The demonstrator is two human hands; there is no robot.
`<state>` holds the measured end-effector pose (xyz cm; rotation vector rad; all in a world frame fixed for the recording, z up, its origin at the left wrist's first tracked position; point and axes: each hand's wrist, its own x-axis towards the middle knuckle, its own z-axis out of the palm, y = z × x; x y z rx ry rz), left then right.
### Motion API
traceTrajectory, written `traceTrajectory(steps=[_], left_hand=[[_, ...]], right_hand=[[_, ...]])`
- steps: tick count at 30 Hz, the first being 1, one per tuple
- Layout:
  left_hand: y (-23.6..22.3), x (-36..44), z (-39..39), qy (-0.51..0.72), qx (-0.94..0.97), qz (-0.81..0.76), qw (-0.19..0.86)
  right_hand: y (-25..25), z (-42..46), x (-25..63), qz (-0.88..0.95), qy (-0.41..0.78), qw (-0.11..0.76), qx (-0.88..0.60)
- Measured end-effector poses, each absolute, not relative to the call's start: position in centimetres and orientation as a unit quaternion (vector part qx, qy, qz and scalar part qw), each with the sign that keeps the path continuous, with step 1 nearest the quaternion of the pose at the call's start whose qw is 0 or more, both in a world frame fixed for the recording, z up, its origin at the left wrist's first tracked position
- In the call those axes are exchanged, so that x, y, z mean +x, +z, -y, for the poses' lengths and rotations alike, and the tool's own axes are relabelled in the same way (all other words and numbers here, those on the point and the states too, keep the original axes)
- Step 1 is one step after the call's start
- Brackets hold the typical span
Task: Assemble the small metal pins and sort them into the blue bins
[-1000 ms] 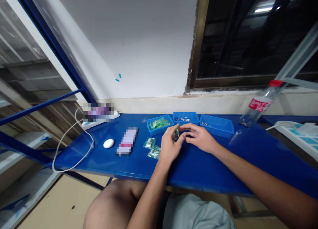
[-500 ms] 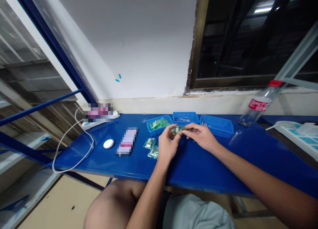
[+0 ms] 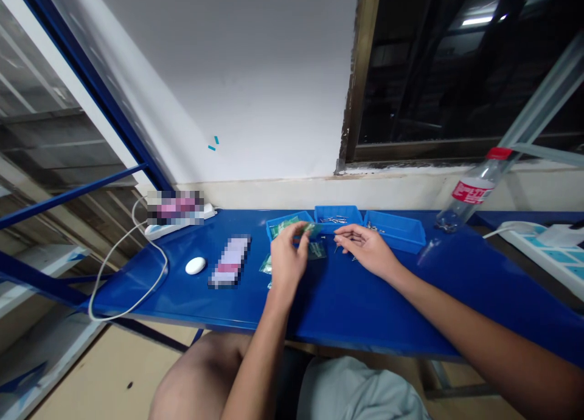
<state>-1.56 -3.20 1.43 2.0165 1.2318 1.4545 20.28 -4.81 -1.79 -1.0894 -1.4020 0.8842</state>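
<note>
Over the front of the left tray, my left hand (image 3: pixel 288 256) is closed on a small clear green plastic bag (image 3: pixel 312 229), pinched between thumb and fingers. Another small green bag (image 3: pixel 317 250) lies on the table just beyond that hand, and a further bag (image 3: pixel 265 264) shows partly behind its wrist. My right hand (image 3: pixel 367 247) is apart from the left, in front of the trays. Its thumb and fingertips are drawn together; a thin sliver seems to show at them, too small to name.
Three blue trays stand along the back: one with green bags (image 3: pixel 272 228), one with thin metal pieces (image 3: pixel 338 210), one with small metal parts (image 3: pixel 401 233). A tilted plastic bottle (image 3: pixel 472 192) is at right. A phone-like blurred object (image 3: pixel 230 260), white oval item (image 3: pixel 195 265) and cable (image 3: pixel 93 286) lie left.
My hands were together at the green bag and have moved apart. My left hand went left with the bag; my right hand let go of it. Another bag now shows between them on the table.
</note>
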Motion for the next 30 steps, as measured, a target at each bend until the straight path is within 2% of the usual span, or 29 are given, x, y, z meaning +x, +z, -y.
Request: traceTrajectory(steps=[4,7,10,19,25,30], left_hand=[[2.6,-4.2,2.1,0.453,0.746,-0.488,-0.001],[2.1,-5.1,1.5,0.375,0.753,-0.537,-0.062],[1.2,-5.0,1.4,0.326,0.752,-0.568,-0.070],[0.3,-4.4,1.6,0.314,0.763,-0.564,-0.032],[0.3,-4.3,1.7,0.355,0.755,-0.550,-0.040],[1.3,-3.3,3.0,0.394,0.779,-0.485,-0.044]], right_hand=[[-1.9,5.0,20.3,0.631,0.336,0.516,-0.472],[-1.6,5.3,20.1,0.661,0.298,0.493,-0.482],[-1.3,5.6,19.9,0.690,0.263,0.469,-0.485],[-1.2,5.9,19.7,0.775,0.164,0.399,-0.461],[-2.1,5.6,19.5,0.844,0.149,0.349,-0.379],[-3.1,5.1,19.3,0.863,0.118,0.318,-0.374]])
